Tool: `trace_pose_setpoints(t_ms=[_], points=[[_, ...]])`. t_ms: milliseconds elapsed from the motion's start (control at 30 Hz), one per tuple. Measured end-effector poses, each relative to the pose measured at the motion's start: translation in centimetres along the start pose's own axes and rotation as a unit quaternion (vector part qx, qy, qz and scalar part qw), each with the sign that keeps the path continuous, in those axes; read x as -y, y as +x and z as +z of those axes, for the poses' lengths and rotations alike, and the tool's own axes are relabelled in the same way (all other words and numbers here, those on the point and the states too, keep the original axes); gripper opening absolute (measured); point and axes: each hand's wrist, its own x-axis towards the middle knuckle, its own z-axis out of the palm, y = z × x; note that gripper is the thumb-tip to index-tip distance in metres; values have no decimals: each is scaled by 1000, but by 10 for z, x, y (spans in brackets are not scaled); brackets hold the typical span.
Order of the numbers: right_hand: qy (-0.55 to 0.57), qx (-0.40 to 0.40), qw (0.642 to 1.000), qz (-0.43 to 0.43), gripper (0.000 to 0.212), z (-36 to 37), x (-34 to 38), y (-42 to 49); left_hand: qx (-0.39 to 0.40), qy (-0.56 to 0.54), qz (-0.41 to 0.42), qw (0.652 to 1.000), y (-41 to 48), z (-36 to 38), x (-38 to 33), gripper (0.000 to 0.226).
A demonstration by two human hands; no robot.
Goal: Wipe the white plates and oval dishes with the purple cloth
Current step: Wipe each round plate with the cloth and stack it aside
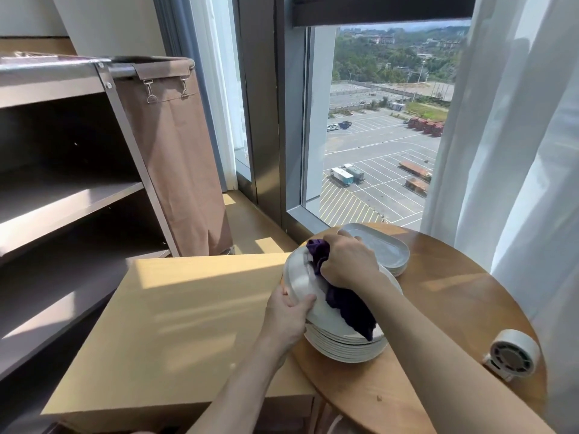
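A white plate [302, 281] is tilted up over a stack of white plates [344, 347] on the round wooden table [454, 296]. My left hand [286, 314] grips the tilted plate's near-left rim. My right hand [347, 261] presses a bunched purple cloth [347, 305] onto the plate's face; the cloth trails down toward the stack. Behind my right hand, a small stack of oval dishes [387, 250] sits at the table's far edge.
A light wooden box-like surface [175, 324] adjoins the table on the left. A metal shelf cart [62, 189] with a brown fabric bag [175, 158] stands further left. A small white fan [513, 352] sits on the table's right. Window and white curtain [517, 151] lie ahead.
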Motion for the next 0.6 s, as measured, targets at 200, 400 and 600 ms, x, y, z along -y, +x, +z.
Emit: trace_pose_setpoints(t_ms=[200,400,600], points=[[-35,52,997,52,23,-11,-24,0,-4,-6,0,1000,1,-1,3,25],[-84,105,991,29,16,-20,-30,-28,2,-6,-8,1000,3,-2,3,32],[-85,114,990,-14,15,-22,-8,-41,1,-2,-10,1000,3,-2,1,29]])
